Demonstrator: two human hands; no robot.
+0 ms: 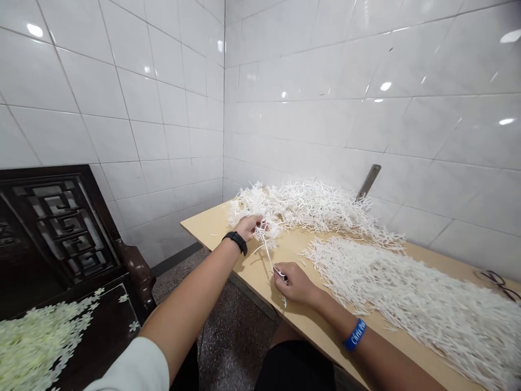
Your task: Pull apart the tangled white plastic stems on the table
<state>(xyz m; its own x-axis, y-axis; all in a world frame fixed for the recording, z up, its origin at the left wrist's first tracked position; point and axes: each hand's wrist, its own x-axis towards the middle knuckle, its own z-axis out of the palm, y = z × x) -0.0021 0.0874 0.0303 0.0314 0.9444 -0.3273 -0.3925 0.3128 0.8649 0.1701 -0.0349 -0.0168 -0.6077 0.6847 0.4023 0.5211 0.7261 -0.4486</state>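
Note:
My left hand (pixel 249 226) reaches into the near edge of a tangled heap of white plastic sprigs (pixel 309 209) at the far end of a light wooden table (pixel 260 274); its fingers are closed on a sprig there. My right hand (pixel 295 282) rests on the table nearer me, pinching the lower end of a thin white plastic stem (pixel 268 255) that runs up toward the left hand. A long flat layer of the same white sprigs (pixel 411 296) lies to the right of my right hand. A black watch is on my left wrist, a blue band on my right.
White tiled walls close the table in at the back and right. A dark carved wooden bench (pixel 61 233) stands at the left, with pale green flower pieces (pixel 36 336) piled on its seat. A metal bracket (pixel 368 182) leans on the wall. Dark spectacles (pixel 499 282) lie at the table's far right.

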